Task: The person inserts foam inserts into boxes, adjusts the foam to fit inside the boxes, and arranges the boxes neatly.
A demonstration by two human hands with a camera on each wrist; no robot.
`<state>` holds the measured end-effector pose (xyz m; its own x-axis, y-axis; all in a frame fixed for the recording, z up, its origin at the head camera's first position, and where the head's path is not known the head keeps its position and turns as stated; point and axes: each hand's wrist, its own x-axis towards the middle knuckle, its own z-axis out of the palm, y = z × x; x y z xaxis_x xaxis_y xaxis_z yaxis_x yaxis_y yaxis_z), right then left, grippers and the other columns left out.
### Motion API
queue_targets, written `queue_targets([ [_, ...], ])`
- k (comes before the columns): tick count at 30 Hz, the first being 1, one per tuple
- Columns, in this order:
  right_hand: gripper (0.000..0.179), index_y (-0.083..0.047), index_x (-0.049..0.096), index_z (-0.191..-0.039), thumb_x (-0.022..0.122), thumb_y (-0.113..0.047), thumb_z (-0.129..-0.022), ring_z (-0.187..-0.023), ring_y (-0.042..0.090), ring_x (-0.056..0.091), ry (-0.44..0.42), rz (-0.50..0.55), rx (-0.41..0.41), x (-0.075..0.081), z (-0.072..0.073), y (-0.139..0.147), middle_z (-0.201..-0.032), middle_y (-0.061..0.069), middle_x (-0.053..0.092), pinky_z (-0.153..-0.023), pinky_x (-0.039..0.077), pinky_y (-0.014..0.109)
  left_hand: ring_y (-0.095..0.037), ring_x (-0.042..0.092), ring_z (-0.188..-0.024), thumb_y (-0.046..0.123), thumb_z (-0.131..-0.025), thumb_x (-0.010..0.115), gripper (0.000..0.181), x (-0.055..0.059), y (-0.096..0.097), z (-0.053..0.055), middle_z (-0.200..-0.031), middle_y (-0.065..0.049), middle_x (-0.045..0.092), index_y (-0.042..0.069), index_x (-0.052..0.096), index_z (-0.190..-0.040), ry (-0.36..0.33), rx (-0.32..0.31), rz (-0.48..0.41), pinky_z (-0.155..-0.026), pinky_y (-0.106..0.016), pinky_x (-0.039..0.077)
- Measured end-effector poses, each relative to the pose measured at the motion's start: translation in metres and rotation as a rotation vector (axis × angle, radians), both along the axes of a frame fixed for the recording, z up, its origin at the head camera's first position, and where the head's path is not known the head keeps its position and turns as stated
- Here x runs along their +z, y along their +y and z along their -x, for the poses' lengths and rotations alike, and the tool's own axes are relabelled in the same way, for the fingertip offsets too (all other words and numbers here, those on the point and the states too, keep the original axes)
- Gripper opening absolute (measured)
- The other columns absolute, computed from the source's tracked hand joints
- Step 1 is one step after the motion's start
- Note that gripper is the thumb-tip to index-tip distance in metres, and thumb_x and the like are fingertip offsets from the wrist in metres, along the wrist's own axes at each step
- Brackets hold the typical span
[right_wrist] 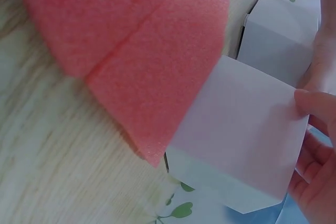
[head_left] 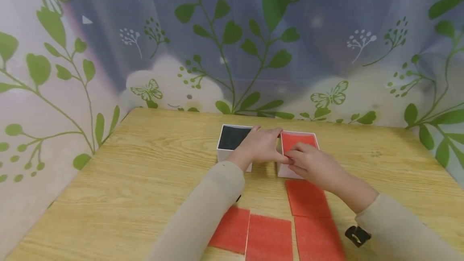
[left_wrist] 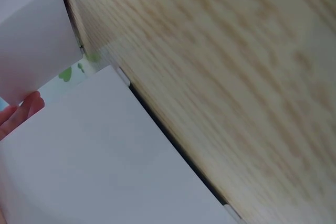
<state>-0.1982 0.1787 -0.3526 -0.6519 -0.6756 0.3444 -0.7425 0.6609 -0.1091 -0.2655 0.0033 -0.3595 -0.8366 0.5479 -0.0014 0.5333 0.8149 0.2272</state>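
Observation:
A white box point(head_left: 290, 169) with a red lining or red sheets point(head_left: 299, 139) inside stands on the table. My left hand point(head_left: 259, 146) spans its left side, with the thumb at the near corner and a finger at the far corner. My right hand point(head_left: 319, 166) pinches the front rim near that left corner; its thumb lies on the white outer wall point(right_wrist: 241, 124) and its fingers curl over the rim. The two hands' fingertips overlap at the corner in the head view. Beside it on the left is a second white box point(head_left: 225, 155) with a black inside point(head_left: 232, 137), partly behind my left hand.
Several red felt-like squares point(head_left: 269, 237) lie on the wooden table point(head_left: 145, 172) in front of the boxes. Another red square point(head_left: 308, 198) lies close to the red-filled box. A patterned curtain point(head_left: 246, 67) hangs behind the table's far edge.

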Motion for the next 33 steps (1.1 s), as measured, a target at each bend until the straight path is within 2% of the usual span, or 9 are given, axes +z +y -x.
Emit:
queue_targets([
  [9,0.024,-0.007,0.067,-0.095,0.077,-0.002,-0.073,-0.075,0.014,0.056,0.053,0.018,0.004,0.000,-0.002,0.000,-0.088,0.000,0.057,-0.063,0.051,0.029,-0.007,0.047,-0.120,0.067,-0.074,0.061,0.093,0.002,0.000,-0.001,-0.133,0.007,0.051,0.014,0.033,-0.145,0.004,-0.013,0.002,-0.111,-0.044,0.012],
  [16,0.026,-0.006,0.067,-0.091,0.081,-0.006,-0.069,-0.074,0.015,0.056,0.108,-0.004,0.015,-0.002,0.000,0.003,-0.086,0.001,0.058,-0.063,0.051,0.030,-0.008,0.046,-0.122,0.070,-0.072,0.060,0.097,-0.001,-0.001,-0.001,-0.135,0.007,0.049,0.014,0.032,-0.146,0.005,-0.025,-0.006,-0.111,-0.046,0.012],
  [18,0.031,-0.004,0.067,-0.095,0.082,-0.013,-0.069,-0.081,0.020,0.058,0.124,-0.050,-0.017,0.000,0.002,0.005,-0.090,0.005,0.060,-0.072,0.051,0.036,-0.008,0.045,-0.123,0.073,-0.071,0.058,0.099,-0.001,-0.001,-0.001,-0.137,0.007,0.048,0.014,0.032,-0.146,0.006,-0.019,-0.007,-0.111,-0.045,0.012],
  [20,0.043,-0.001,0.065,-0.102,0.082,-0.024,-0.070,-0.090,0.027,0.058,0.131,-0.117,-0.088,0.001,0.004,0.008,-0.098,0.010,0.061,-0.082,0.048,0.044,-0.008,0.044,-0.124,0.075,-0.070,0.057,0.100,-0.001,-0.002,-0.001,-0.138,0.007,0.047,0.014,0.032,-0.146,0.005,-0.008,-0.008,-0.111,-0.044,0.011],
  [23,0.064,0.003,0.060,-0.115,0.080,-0.037,-0.070,-0.107,0.036,0.051,0.093,-0.220,-0.228,0.002,0.006,0.013,-0.114,0.017,0.057,-0.094,0.036,0.056,-0.010,0.044,-0.125,0.076,-0.068,0.057,0.102,-0.001,-0.003,-0.001,-0.138,0.007,0.046,0.014,0.032,-0.146,0.001,0.006,-0.011,-0.112,-0.044,0.010],
  [26,0.076,0.006,0.054,-0.124,0.078,-0.043,-0.071,-0.115,0.040,0.045,0.034,-0.282,-0.323,0.000,0.007,0.019,-0.123,0.021,0.052,-0.099,0.029,0.060,-0.012,0.043,-0.126,0.076,-0.068,0.058,0.103,-0.001,-0.003,-0.002,-0.139,0.006,0.046,0.014,0.032,-0.146,-0.006,-0.002,-0.022,-0.112,-0.045,0.010],
  [33,0.092,0.010,0.046,-0.130,0.073,-0.055,-0.071,-0.120,0.041,0.041,0.014,-0.348,-0.385,-0.002,0.011,0.024,-0.127,0.025,0.048,-0.100,0.026,0.061,-0.012,0.043,-0.126,0.076,-0.068,0.058,0.103,0.001,-0.003,-0.002,-0.138,0.006,0.046,0.014,0.032,-0.146,0.004,-0.002,-0.023,-0.112,-0.046,0.010],
])
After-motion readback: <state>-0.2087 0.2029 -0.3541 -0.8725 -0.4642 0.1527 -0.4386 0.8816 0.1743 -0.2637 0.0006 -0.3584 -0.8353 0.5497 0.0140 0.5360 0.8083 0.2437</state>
